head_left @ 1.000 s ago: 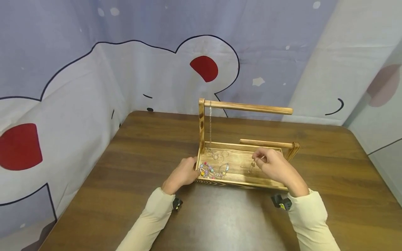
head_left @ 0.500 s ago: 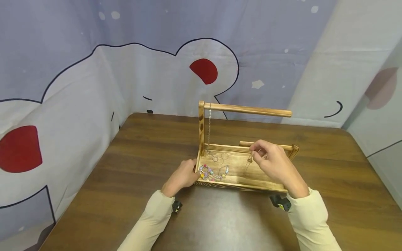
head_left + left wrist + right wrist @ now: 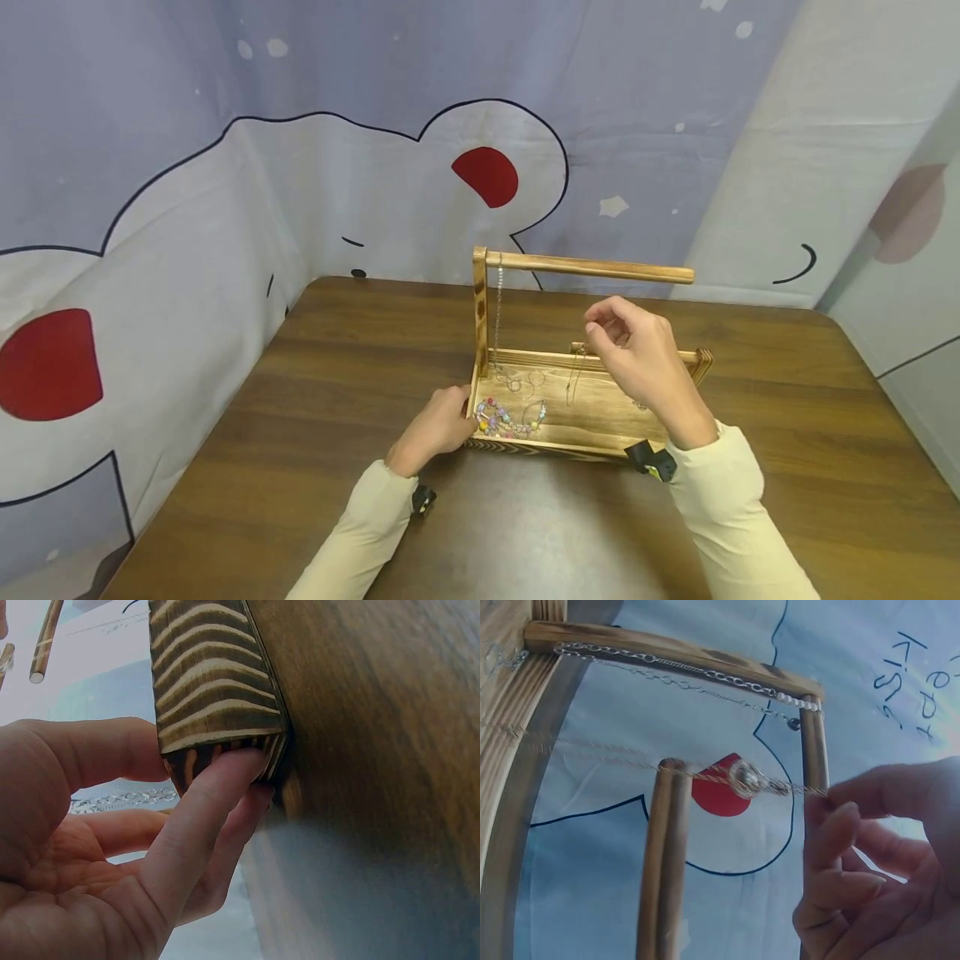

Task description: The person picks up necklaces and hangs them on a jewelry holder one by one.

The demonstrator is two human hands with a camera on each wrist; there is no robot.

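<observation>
- Curtain [image 3: 390, 192] behind everything, pale and purplish with cartoon outlines and red patches.
- Brown wood table [image 3: 352, 350] under the whole lot.
- Tray [image 3: 592, 417] sits on it, wooden and shallow, with a post [image 3: 481, 312] up at its left end.
- Top bar [image 3: 592, 267] sticks out sideways from that post; the short bar [image 3: 662, 862] is way lower, at the other end.
- Right hand [image 3: 641, 350] is up over the tray, thumb and finger pinching the gold chain [image 3: 746, 778].
- Left hand [image 3: 435, 423] has its fingers round the tray's left end, gripping it.
- Silver chain [image 3: 709, 673] is looped over the top bar near the post, hanging down into the tray, with a few pearls at the top.
- Gold chain has a round charm and dangles from my fingertips by the short bar's tip. Can't tell if they touch.
- Colorful beads [image 3: 492, 421] are bunched in the tray's near left corner.
</observation>
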